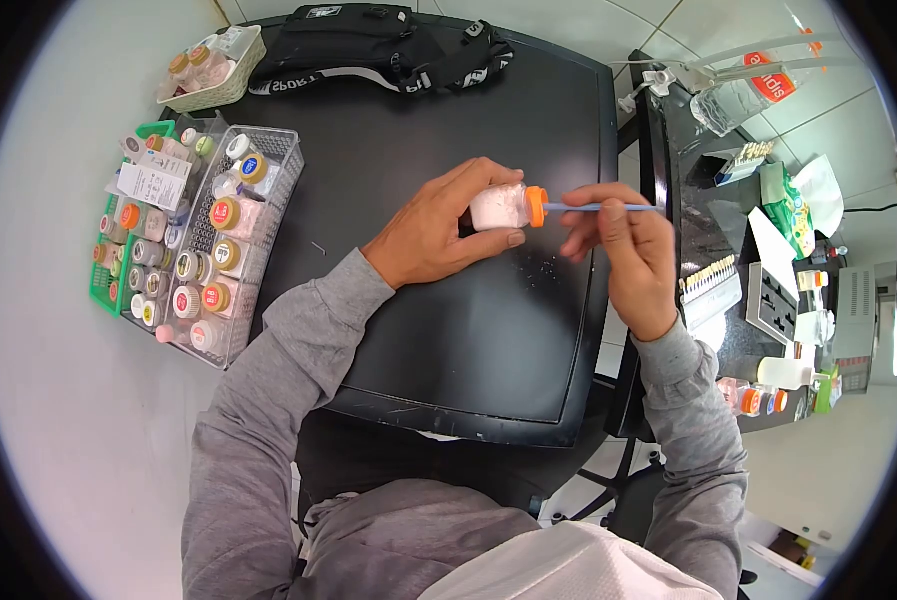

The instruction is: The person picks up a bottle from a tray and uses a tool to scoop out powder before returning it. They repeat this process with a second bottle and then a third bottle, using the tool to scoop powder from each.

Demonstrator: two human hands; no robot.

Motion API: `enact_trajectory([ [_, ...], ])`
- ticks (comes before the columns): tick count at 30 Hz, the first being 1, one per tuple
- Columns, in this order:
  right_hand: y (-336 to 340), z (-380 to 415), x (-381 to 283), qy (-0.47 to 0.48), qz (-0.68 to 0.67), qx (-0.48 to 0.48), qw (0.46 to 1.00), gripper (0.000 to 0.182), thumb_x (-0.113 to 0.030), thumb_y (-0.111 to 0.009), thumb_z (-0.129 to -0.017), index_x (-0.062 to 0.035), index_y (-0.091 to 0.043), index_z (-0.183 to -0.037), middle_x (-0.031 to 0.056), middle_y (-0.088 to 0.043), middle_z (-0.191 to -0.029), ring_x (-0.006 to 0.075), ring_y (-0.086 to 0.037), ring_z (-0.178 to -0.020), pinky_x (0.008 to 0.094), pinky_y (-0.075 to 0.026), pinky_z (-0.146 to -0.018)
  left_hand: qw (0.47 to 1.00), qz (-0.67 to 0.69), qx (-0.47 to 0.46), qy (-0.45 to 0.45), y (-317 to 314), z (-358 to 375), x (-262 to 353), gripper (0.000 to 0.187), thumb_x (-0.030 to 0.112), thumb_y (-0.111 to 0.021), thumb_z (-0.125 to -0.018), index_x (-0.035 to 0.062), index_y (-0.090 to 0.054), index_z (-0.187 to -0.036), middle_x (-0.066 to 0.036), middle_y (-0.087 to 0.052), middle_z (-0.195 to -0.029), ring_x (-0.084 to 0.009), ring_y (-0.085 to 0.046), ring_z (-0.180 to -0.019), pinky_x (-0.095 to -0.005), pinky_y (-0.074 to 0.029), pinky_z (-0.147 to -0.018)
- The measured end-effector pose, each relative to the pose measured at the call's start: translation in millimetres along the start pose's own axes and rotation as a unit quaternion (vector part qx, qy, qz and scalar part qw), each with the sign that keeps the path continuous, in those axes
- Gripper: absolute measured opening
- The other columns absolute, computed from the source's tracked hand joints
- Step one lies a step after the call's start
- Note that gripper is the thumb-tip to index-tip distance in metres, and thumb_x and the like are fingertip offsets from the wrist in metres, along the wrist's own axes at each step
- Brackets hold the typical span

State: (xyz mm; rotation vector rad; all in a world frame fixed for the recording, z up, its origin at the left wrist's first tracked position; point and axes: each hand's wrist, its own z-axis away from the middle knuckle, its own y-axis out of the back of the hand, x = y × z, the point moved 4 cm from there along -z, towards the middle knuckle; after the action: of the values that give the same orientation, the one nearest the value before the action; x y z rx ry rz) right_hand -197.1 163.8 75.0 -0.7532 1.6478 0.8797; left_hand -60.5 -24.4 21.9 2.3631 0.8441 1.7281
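Note:
My left hand (439, 232) grips a small bottle of pale pink powder (499, 206) with an orange neck, held on its side above the black table (409, 320). In my right hand (629, 250) is a thin blue stick (594, 207), pinched between the fingers, with its tip at the bottle's orange mouth. Both hands hover over the middle of the table. Small pale specks lie on the black surface just below the bottle.
Clear and green trays (234, 240) packed with several small jars stand at the table's left. A white basket (214, 70) with jars and a black bag (379, 45) lie at the back. A cluttered side desk (759, 260) with a water bottle (744, 95) stands right.

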Motion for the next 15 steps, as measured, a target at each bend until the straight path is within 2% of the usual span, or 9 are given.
enact_trajectory([
  [6,3.0,-0.7,1.4,0.014,0.001,0.003,1.000,0.039,-0.024,-0.049,-0.121,0.0065,-0.074,-0.123,0.0111,-0.077,-0.116,0.0116,-0.072,-0.085,0.0253,-0.057,-0.077,1.000,-0.005,-0.007,-0.018,-0.4,0.5,-2.1,0.061,0.024,-0.086,-0.097,0.0018,-0.059,-0.147,-0.017,-0.071,-0.133,-0.0303,-0.070,-0.120,-0.0393,-0.053,-0.105],
  [9,1.2,-1.8,2.0,-0.014,0.000,-0.021,1.000,0.039,-0.023,-0.049,-0.121,0.0073,-0.074,-0.121,0.0121,-0.076,-0.119,0.0118,-0.072,-0.084,0.0256,-0.057,-0.076,1.000,0.019,-0.011,0.019,-2.4,2.9,-5.9,0.068,0.024,-0.087,-0.096,0.0033,-0.053,-0.151,-0.017,-0.069,-0.132,-0.0312,-0.070,-0.120,-0.0405,-0.053,-0.106],
  [12,-2.4,-0.6,-4.7,0.044,0.022,-0.007,0.999,0.040,-0.023,-0.049,-0.121,0.0080,-0.075,-0.120,0.0135,-0.077,-0.118,0.0120,-0.072,-0.084,0.0259,-0.057,-0.076,0.998,-0.041,0.019,-0.046,-3.3,3.0,-2.8,0.072,0.022,-0.090,-0.093,0.0030,-0.050,-0.150,-0.017,-0.067,-0.132,-0.0308,-0.070,-0.120,-0.0414,-0.054,-0.105],
  [13,-0.6,-0.8,-4.7,0.064,0.013,0.004,0.998,0.040,-0.024,-0.050,-0.121,0.0075,-0.075,-0.121,0.0142,-0.077,-0.118,0.0124,-0.073,-0.084,0.0265,-0.058,-0.076,0.998,-0.044,0.026,-0.043,-2.4,3.1,-4.5,0.071,0.021,-0.091,-0.092,0.0032,-0.050,-0.147,-0.017,-0.068,-0.130,-0.0298,-0.071,-0.118,-0.0408,-0.055,-0.102],
  [15,-5.0,-1.8,-2.0,-0.006,0.036,-0.034,0.999,0.040,-0.024,-0.050,-0.121,0.0074,-0.075,-0.121,0.0142,-0.078,-0.117,0.0131,-0.073,-0.085,0.0269,-0.058,-0.076,0.997,-0.046,0.039,-0.038,-2.4,0.4,-5.2,0.069,0.018,-0.094,-0.089,0.0034,-0.050,-0.141,-0.016,-0.069,-0.127,-0.0278,-0.073,-0.113,-0.0394,-0.058,-0.096],
])
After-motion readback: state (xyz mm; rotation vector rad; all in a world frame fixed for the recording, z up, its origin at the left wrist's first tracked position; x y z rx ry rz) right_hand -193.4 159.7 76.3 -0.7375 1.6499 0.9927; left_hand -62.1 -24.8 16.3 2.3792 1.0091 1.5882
